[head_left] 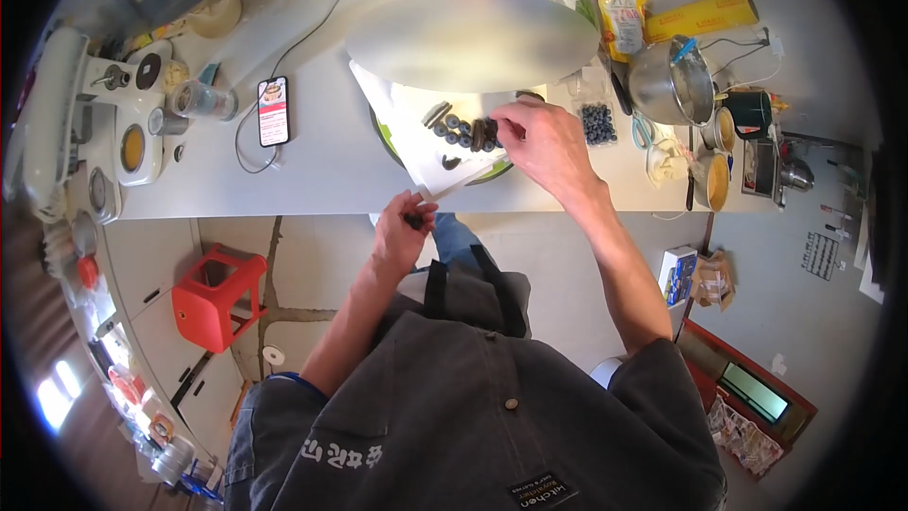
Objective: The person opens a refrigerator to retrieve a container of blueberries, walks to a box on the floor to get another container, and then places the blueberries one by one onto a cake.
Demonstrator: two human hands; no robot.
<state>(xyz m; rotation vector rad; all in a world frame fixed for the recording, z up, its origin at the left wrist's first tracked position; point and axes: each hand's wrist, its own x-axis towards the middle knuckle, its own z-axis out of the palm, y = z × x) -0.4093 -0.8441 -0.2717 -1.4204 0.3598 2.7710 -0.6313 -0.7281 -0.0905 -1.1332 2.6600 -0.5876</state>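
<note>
Before me on the counter, white paper [409,144] lies over a green-rimmed round base [497,170]. On its pale top sits a row of blueberries [452,130] with dark sandwich cookies [480,135] among them. Another dark cookie [437,114] leans at the row's left, and a dark piece [451,162] lies below. My right hand [547,144] reaches over from the right, its fingers pinched at the row's right end; what they hold is hidden. Near the counter's front edge, my left hand [402,232] curls around something small and dark that I cannot make out.
A blurred oval covers the area behind the row. A clear box of blueberries [598,123] stands right, near scissors [643,132] and a metal mixing bowl [673,85]. Left are a cabled phone [274,112], a glass jar [206,100] and a kitchen scale [140,147]. A red stool [218,298] stands below.
</note>
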